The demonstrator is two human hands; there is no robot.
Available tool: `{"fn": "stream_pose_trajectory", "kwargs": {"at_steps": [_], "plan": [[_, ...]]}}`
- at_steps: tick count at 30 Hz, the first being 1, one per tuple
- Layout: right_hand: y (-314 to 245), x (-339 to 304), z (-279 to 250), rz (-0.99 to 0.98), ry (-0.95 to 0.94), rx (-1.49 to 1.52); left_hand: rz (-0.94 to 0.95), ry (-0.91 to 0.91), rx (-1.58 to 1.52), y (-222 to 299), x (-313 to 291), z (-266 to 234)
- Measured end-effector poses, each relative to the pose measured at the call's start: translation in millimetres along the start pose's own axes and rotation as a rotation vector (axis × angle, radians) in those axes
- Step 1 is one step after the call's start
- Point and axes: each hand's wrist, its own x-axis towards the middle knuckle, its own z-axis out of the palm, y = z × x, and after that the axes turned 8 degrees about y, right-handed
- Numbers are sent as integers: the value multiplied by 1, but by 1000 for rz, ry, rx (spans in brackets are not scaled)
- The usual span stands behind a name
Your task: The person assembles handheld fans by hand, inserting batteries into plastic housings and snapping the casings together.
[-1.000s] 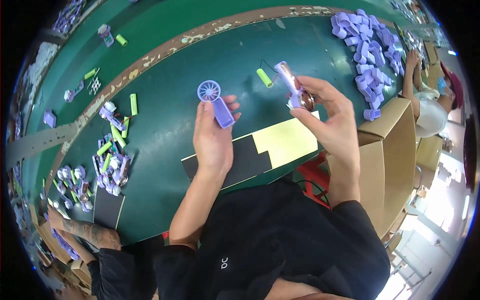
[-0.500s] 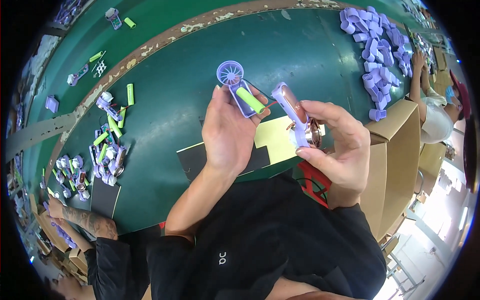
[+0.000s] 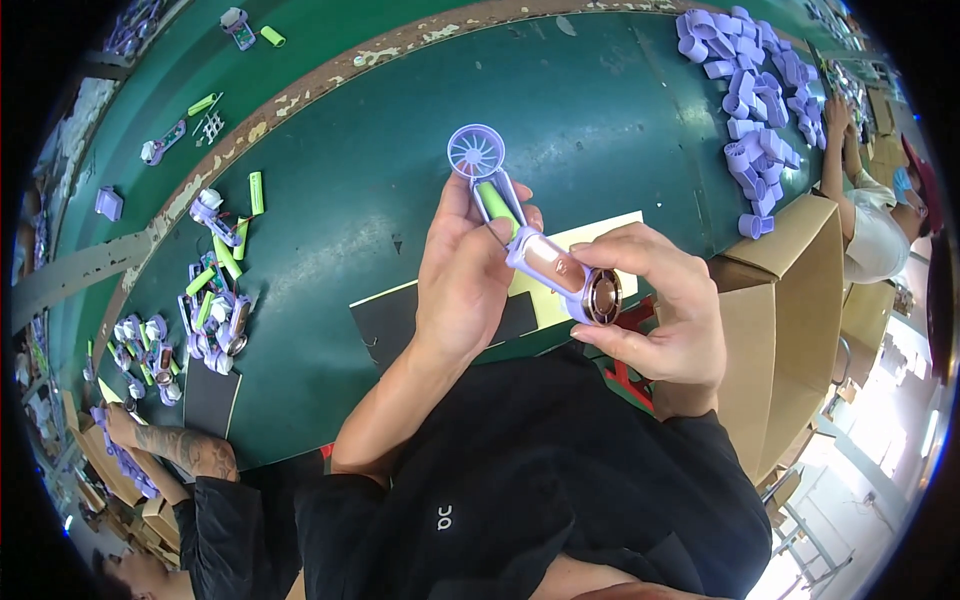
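My left hand [image 3: 455,295] holds a purple fan housing half [image 3: 475,152] with a round, spoked ring at its top. A green cylindrical battery [image 3: 493,204] lies lengthwise in its handle, and my left thumb rests by the battery's lower end. Between the thumb and fingers of my right hand [image 3: 668,300] is the other fan half [image 3: 552,263], purple with a shiny copper panel and a round copper-rimmed head. This half slants down to the right, its upper end against my left thumb and the housing's lower end. Wires between the halves are mostly hidden.
Under my hands lie a black pad [image 3: 400,325] and a yellow sheet [image 3: 625,228]. Fan assemblies with batteries [image 3: 215,310] are heaped at left, purple shells [image 3: 755,150] at far right. An open carton [image 3: 780,320] stands right. Co-workers sit at both sides; a conveyor [image 3: 330,25] runs beyond the table edge.
My right hand has swung the copper-panelled half down and left against the housing. The battery now sits more in line with the handle, and my left thumb has folded in over it.
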Motion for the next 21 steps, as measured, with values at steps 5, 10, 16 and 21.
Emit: {"fn": "stream_pose_trajectory", "kwargs": {"at_steps": [5, 10, 16, 21], "plan": [[5, 2, 0, -69, -35, -31, 21, -6, 40, -1, -2, 1], [5, 0, 2, -3, -76, 10, 35, -24, 67, 0, -3, -1], [9, 0, -1, -43, -166, -10, 110, -63, 189, 3, -3, -4], [20, 1, -7, -46, -250, -1, 174, -57, 232, 2, -5, -8]]}}
